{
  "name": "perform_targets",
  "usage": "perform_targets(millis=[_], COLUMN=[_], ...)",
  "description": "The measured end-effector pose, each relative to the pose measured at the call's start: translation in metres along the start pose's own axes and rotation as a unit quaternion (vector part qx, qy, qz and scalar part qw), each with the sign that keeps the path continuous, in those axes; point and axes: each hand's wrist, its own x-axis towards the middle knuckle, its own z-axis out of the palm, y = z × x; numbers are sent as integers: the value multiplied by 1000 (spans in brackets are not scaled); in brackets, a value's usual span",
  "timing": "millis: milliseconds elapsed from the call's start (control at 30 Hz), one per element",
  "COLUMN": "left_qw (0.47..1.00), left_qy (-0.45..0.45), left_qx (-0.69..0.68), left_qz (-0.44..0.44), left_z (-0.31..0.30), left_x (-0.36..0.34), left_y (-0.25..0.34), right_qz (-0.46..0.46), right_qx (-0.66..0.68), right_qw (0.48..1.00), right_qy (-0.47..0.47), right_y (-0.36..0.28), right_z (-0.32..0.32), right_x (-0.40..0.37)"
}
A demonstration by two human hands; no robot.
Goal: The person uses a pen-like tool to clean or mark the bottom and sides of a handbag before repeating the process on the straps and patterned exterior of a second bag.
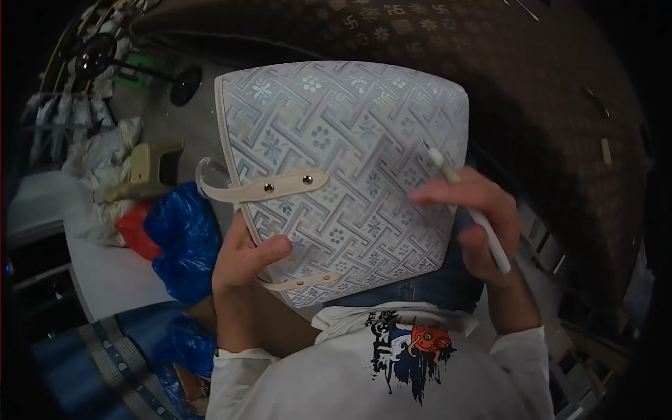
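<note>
A handbag [364, 203] in pale silvery-blue patterned material rests across my lap, tilted with its trimmed edge to the left. My left hand [248, 255] grips that edge, thumb on the front panel and fingers hidden behind. Just above the thumb, a cream handle strap [287, 185] is fixed to the panel by two metal studs; a second cream strap [301, 282] lies lower down. In my right hand [493, 217] is a slim white pen [491, 241], its thin tip close to the right part of the panel. Whether the tip touches the surface cannot be made out.
Blue plastic bags [183, 234] and a red bag [138, 229] lie to the left, near a beige plastic stool [152, 168]. Behind them are pale wrapped bundles [98, 157]. A dark patterned sheet of material [546, 133] spreads across the top and right.
</note>
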Motion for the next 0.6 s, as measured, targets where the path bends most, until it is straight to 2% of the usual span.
perform_targets(millis=[33, 67, 100, 133, 167, 200, 267, 300, 367, 400, 467, 567, 600], left_qw=[999, 999, 998, 997, 992, 990, 989, 989, 985, 985, 993, 995, 995], left_qy=[-31, -31, -56, -25, 7, -6, 24, 17, 72, 71, 89, 70, 72], left_qx=[-37, 17, 26, 75, 125, 138, 142, 143, 158, 159, 76, 69, 69], left_qz=[2, 0, -26, -20, -9, -24, 25, 25, 8, 8, -27, 10, 8], left_z=[-2, 2, 12, 25, 36, 50, 66, 70, 74, 76, 78, 75, 77], left_x=[-1, -2, 0, 2, 2, 10, 12, 13, 15, 19, 29, 32, 32], left_y=[2, 8, 14, 19, 22, 13, 11, 12, 11, 8, 5, -2, -3], right_qz=[-52, -89, -89, -91, -71, -50, -25, -18, -9, -5, 0, 30, -6], right_qx=[-81, -164, -212, -257, -260, -252, -244, -242, -231, -224, -216, -184, -222], right_qw=[995, 982, 973, 962, 962, 963, 962, 960, 959, 958, 957, 970, 954], right_qy=[0, -2, 18, 32, 50, 79, 122, 138, 164, 177, 192, 155, 200], right_y=[-4, -11, -16, -17, -16, -2, 5, 7, 13, 17, 21, 24, 23], right_z=[-1, 4, 15, 24, 28, 25, 25, 23, 22, 22, 22, 20, 22], right_x=[17, 33, 45, 50, 44, 35, 32, 34, 35, 35, 32, 33, 38])
